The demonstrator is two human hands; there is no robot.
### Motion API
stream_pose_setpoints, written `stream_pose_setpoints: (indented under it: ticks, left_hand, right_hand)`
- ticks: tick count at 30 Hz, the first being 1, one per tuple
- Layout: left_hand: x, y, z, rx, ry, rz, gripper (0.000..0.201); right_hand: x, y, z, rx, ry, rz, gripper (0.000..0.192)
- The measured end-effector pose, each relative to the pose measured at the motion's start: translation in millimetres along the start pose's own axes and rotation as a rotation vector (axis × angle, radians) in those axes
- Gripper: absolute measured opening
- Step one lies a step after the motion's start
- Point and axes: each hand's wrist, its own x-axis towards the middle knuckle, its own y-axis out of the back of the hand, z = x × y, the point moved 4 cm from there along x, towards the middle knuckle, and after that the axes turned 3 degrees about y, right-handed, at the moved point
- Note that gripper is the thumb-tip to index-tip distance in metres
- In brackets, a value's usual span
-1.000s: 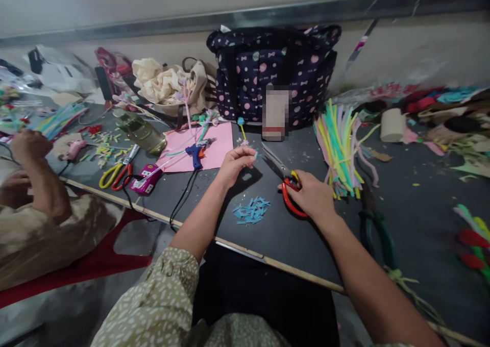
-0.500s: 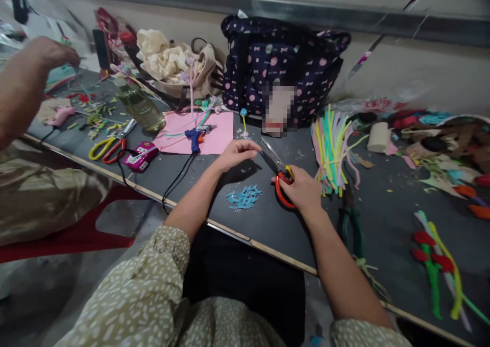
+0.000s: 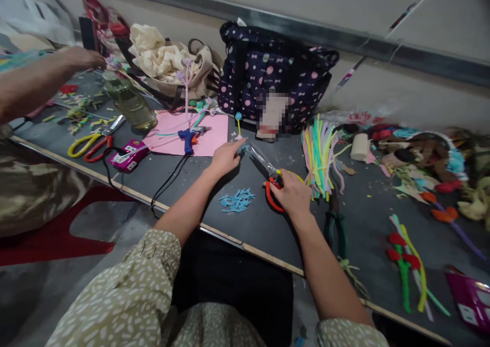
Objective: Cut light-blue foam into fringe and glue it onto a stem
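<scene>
With the left hand (image 3: 225,157) now moved forward, its fingers pinch a small blue piece (image 3: 243,149) at the scissors (image 3: 268,176) tip, the right hand (image 3: 293,196) closed through the red handles, above blue clippings (image 3: 236,201) on the dark surface (image 3: 252,224).

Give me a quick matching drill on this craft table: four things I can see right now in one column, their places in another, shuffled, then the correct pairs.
Things:
1. scissors
2. glue gun
3. blue scraps
4. green-handled pliers

Places:
A. lying on the pink sheet
B. loose pile on the table between the two forearms
C. in the right hand, blades toward the left hand
D. on the table to the right of the right wrist

Pairs: 1-C, 2-A, 3-B, 4-D
</scene>
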Motion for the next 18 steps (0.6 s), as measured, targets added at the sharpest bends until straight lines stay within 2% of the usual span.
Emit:
stream_pose_setpoints:
  ticks: [4,6,8,13,18]
  left_hand:
    - [2,3.5,-3,-0.051,0.058,0.108,0.036]
    - [1,2.7,3,-0.064,0.013,0.117,0.018]
    - [0,-0.6,11,-0.106,-0.048,0.097,0.012]
    - [-9,-18.3,36,-0.298,-0.219,-0.111,0.006]
    - [-22,-36.6,62,-0.192,-0.355,-0.304,0.010]
  right_hand:
    - [3,6,7,0.178,-0.121,0.037,0.051]
    - [3,6,14,0.274,-0.200,0.043,0.049]
    - [3,5,20,0.341,-0.265,0.060,0.049]
    - [4,3,29,0.428,-0.344,0.092,0.052]
    - [5,4,31,0.483,-0.394,0.096,0.054]
